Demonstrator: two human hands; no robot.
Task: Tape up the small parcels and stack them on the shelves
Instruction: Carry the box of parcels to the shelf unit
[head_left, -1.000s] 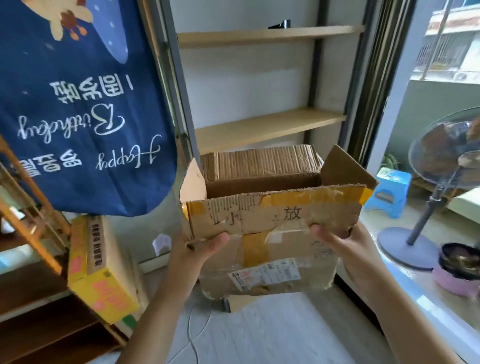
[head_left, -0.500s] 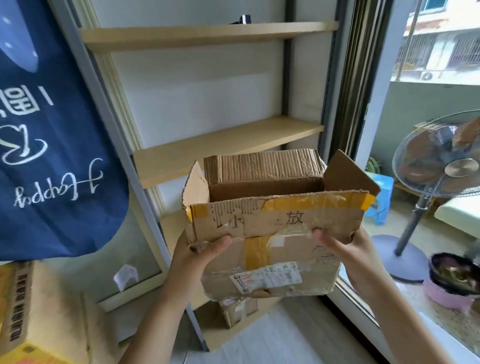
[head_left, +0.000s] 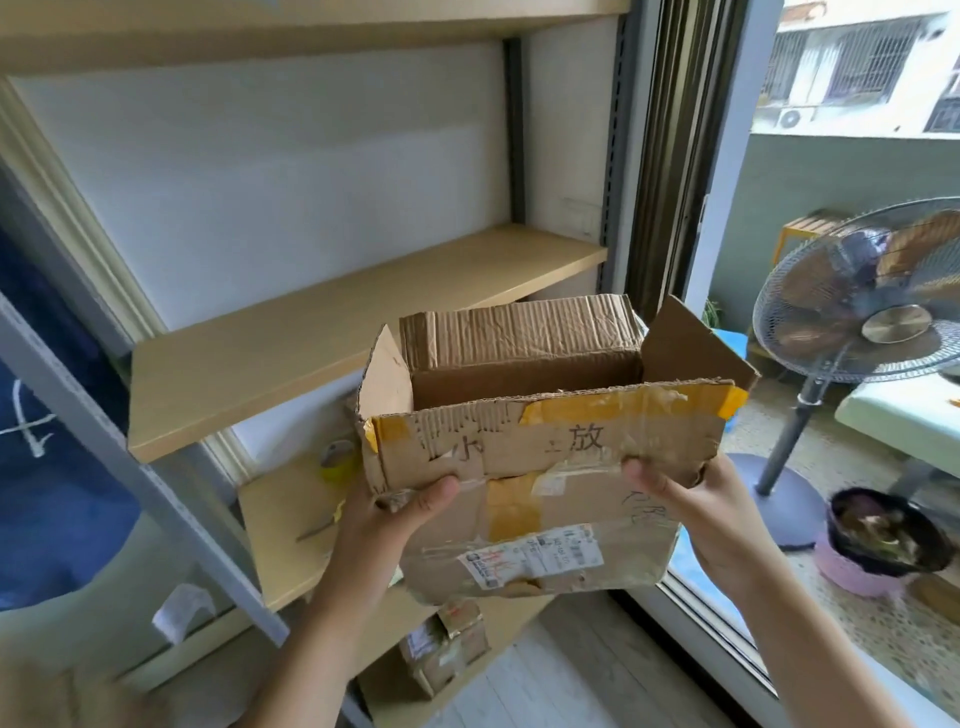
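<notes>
While we hold the open cardboard box (head_left: 524, 499) up w/ both hands in front of the shelving unit, its four top flaps stand up and the inside shows bare brown card. Our left hand (head_left: 387, 519) grips the near flap's lower left edge, thumb curled over the front face; our right hand (head_left: 691, 512) pinches the same flap at its right end, thumb on front, other fingers hidden behind. Yellow tape runs along the flap's top edge, w/ a white shipping label (head_left: 530, 564) lower on the box's front wall. The box hangs just below and right of the middle shelf (head_left: 291, 343), not touching it. On the lower shelf (head_left: 275, 525), left of the box, sit a yellow tape roll (head_left: 337, 460) and what looks like scissors (head_left: 319, 527), partly hidden. A small taped parcel (head_left: 444, 644) sits on the bottom board. Outside the glass door stands a pedestal fan (head_left: 862, 332), near a dark bowl (head_left: 883, 530).
</notes>
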